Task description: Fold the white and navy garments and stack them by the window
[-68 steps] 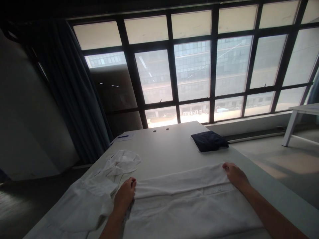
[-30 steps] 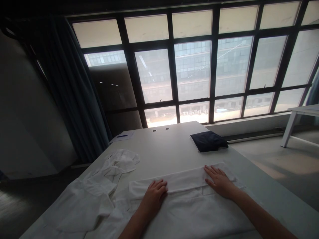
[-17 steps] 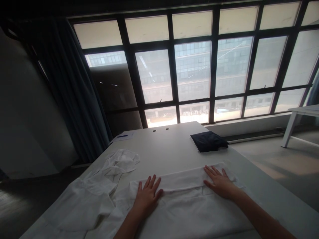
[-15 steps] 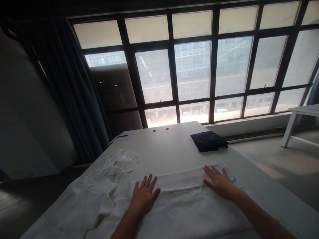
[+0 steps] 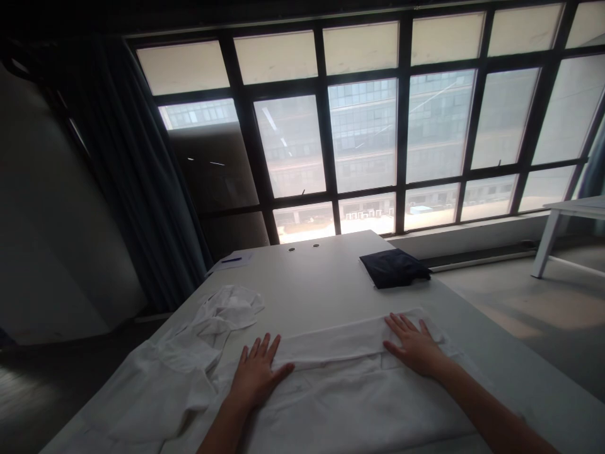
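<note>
A white garment (image 5: pixel 359 400) lies spread on the table in front of me, with a folded band along its far edge. My left hand (image 5: pixel 259 372) rests palm down on the left end of that band, fingers spread. On the right end lies my right hand (image 5: pixel 412 343), also flat with its fingers apart. Neither hand grips the cloth. To the left, a second white garment (image 5: pixel 161 384) lies loosely crumpled, close beside the first. The near part of the spread garment runs out of view at the bottom.
A folded dark cloth (image 5: pixel 394 268) sits by the right edge of the white table (image 5: pixel 307 284). At the far left corner are a sheet of paper (image 5: pixel 242 260) and a pen (image 5: pixel 231 260). Another white table (image 5: pixel 567 208) stands at the right, by the windows.
My left hand has slid left along the folded band, and its thumb is stretched further out. The right hand stays in nearly the same place on the cloth.
</note>
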`<act>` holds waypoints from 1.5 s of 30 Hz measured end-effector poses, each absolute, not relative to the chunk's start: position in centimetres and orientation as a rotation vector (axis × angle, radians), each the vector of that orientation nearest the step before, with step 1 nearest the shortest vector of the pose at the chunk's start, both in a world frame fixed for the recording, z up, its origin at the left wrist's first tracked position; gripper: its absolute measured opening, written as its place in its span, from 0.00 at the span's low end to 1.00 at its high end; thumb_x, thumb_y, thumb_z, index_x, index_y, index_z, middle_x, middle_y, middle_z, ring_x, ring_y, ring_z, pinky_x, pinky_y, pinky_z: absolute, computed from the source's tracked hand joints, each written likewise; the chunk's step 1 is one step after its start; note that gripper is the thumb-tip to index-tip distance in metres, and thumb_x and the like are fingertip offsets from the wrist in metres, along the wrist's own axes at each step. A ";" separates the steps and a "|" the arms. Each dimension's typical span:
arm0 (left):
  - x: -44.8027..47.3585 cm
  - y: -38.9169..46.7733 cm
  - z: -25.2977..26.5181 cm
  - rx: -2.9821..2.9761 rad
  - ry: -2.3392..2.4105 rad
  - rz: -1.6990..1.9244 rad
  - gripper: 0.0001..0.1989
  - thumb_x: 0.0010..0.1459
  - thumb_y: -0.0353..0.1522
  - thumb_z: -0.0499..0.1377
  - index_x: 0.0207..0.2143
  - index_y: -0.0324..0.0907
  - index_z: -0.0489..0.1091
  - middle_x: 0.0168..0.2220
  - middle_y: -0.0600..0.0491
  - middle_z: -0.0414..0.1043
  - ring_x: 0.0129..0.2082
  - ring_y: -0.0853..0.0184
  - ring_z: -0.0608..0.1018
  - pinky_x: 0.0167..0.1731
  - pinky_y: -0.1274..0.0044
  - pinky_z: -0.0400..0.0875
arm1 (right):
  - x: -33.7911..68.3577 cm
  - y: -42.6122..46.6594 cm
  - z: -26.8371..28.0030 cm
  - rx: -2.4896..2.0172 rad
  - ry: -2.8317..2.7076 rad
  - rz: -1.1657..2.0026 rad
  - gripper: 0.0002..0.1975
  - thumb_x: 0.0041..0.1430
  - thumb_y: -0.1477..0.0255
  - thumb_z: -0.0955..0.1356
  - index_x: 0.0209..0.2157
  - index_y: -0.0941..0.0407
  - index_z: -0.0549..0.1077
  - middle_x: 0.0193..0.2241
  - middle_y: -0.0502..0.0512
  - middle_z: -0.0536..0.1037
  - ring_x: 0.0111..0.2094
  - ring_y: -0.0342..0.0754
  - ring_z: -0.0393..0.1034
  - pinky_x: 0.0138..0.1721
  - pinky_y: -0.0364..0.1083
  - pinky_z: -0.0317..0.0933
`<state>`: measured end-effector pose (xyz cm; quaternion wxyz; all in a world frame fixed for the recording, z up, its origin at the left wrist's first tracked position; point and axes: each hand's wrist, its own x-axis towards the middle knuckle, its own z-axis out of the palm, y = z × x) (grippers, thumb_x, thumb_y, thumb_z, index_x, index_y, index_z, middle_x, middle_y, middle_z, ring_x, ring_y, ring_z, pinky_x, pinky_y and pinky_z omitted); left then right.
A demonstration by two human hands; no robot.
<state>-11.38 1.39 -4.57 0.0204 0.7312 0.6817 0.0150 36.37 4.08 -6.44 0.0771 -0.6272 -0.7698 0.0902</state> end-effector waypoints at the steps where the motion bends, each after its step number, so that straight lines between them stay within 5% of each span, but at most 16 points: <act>1: -11.2 1.4 -4.4 2.268 2.149 0.056 0.49 0.56 0.66 0.45 0.71 0.49 0.51 0.72 0.44 0.46 0.71 0.45 0.49 0.66 0.50 0.38 | 36.3 4.1 -6.4 -1.884 -2.301 0.265 0.41 0.64 0.42 0.53 0.71 0.48 0.50 0.72 0.56 0.48 0.72 0.63 0.39 0.67 0.71 0.29; 6: -10.0 1.4 -3.0 2.422 2.252 0.224 0.36 0.60 0.60 0.52 0.57 0.46 0.72 0.65 0.42 0.64 0.68 0.46 0.59 0.65 0.54 0.47 | 36.1 4.1 -6.4 -1.914 -2.273 0.244 0.41 0.64 0.42 0.53 0.71 0.49 0.50 0.72 0.57 0.49 0.72 0.63 0.40 0.66 0.72 0.29; 10: -8.9 1.1 -3.0 2.435 2.135 0.291 0.23 0.69 0.48 0.48 0.49 0.45 0.74 0.55 0.45 0.74 0.56 0.56 0.74 0.55 0.66 0.65 | 36.2 4.0 -6.4 -1.904 -2.270 0.247 0.42 0.64 0.42 0.53 0.71 0.50 0.50 0.72 0.56 0.48 0.72 0.62 0.41 0.67 0.71 0.28; 19: -8.6 1.3 -5.8 2.289 2.151 0.171 0.42 0.64 0.59 0.42 0.69 0.40 0.57 0.71 0.41 0.50 0.71 0.50 0.53 0.66 0.56 0.47 | 36.4 4.3 -6.8 -1.918 -2.266 0.245 0.42 0.64 0.42 0.53 0.71 0.51 0.49 0.72 0.57 0.47 0.72 0.60 0.39 0.67 0.71 0.27; 26: -8.2 1.7 -4.7 2.355 2.261 0.339 0.29 0.67 0.48 0.48 0.62 0.44 0.67 0.66 0.43 0.63 0.67 0.50 0.61 0.64 0.58 0.54 | 36.3 4.6 -6.9 -1.936 -2.249 0.218 0.41 0.64 0.44 0.55 0.70 0.53 0.53 0.72 0.59 0.49 0.72 0.61 0.41 0.67 0.70 0.30; 30: -6.3 1.6 -3.2 2.465 2.167 0.587 0.19 0.67 0.36 0.50 0.54 0.42 0.73 0.59 0.41 0.71 0.61 0.53 0.70 0.60 0.60 0.62 | 35.0 4.7 -6.5 -1.975 -2.223 0.134 0.35 0.64 0.57 0.58 0.68 0.57 0.58 0.71 0.63 0.52 0.71 0.63 0.43 0.66 0.71 0.32; 35: -3.1 0.0 -3.0 2.661 1.416 0.503 0.29 0.66 0.45 0.56 0.67 0.52 0.58 0.68 0.50 0.59 0.67 0.56 0.63 0.65 0.62 0.58 | 32.6 4.4 -6.2 -1.699 -2.387 0.123 0.30 0.63 0.69 0.58 0.66 0.55 0.62 0.71 0.58 0.51 0.72 0.57 0.40 0.69 0.63 0.32; 38: -2.7 -0.5 -3.5 2.618 1.245 0.370 0.39 0.65 0.51 0.56 0.72 0.55 0.45 0.72 0.52 0.48 0.71 0.56 0.54 0.69 0.60 0.51 | 32.3 4.2 -6.4 -1.552 -2.491 0.261 0.29 0.68 0.64 0.55 0.69 0.49 0.57 0.72 0.53 0.51 0.72 0.54 0.40 0.69 0.61 0.33; 45: -3.6 -0.3 -3.6 2.610 1.321 0.281 0.36 0.66 0.53 0.52 0.71 0.57 0.45 0.73 0.54 0.42 0.72 0.55 0.49 0.69 0.57 0.48 | 34.8 5.2 -7.5 -1.766 -2.401 0.253 0.38 0.67 0.46 0.49 0.71 0.50 0.48 0.73 0.54 0.45 0.73 0.57 0.36 0.69 0.63 0.32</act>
